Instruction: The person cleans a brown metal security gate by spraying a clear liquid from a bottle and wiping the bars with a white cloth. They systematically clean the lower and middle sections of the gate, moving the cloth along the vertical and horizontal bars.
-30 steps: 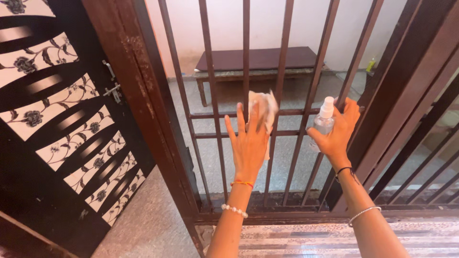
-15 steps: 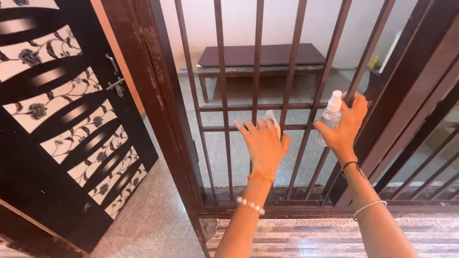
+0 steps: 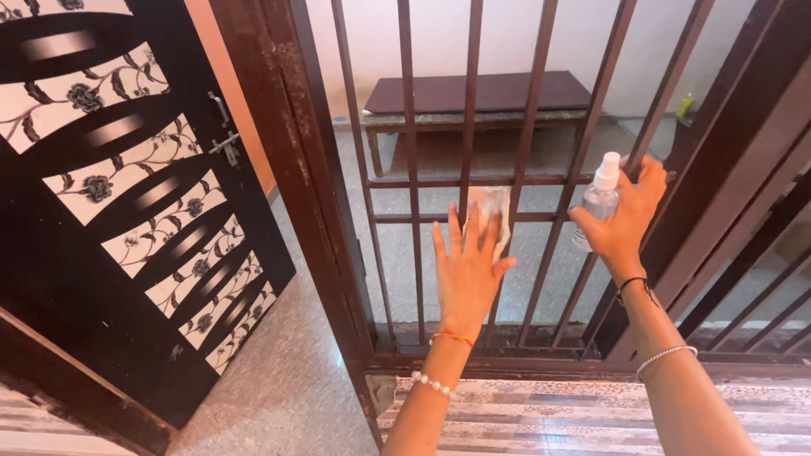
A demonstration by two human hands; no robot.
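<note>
My left hand (image 3: 466, 268) presses a pale cloth (image 3: 492, 208) flat against the vertical bars of a dark brown metal grille gate (image 3: 411, 127), just below its lower crossbar. The fingers are spread over the cloth. To the right, my right hand (image 3: 627, 221) holds a small clear spray bottle (image 3: 601, 197) with a white nozzle, upright, close to a slanting bar of the gate. Both wrists wear bracelets.
A black door with white floral panels (image 3: 127, 186) stands open at the left. Behind the gate lie a speckled floor and a low bench with a dark cushion (image 3: 473, 95). A striped step (image 3: 574, 414) runs beneath my arms. A dark frame (image 3: 743, 127) rises at the right.
My left hand slid down the bars with the cloth, then came back up a little with its fingers spread. The view shifted slightly; the right hand kept the bottle by the bars.
</note>
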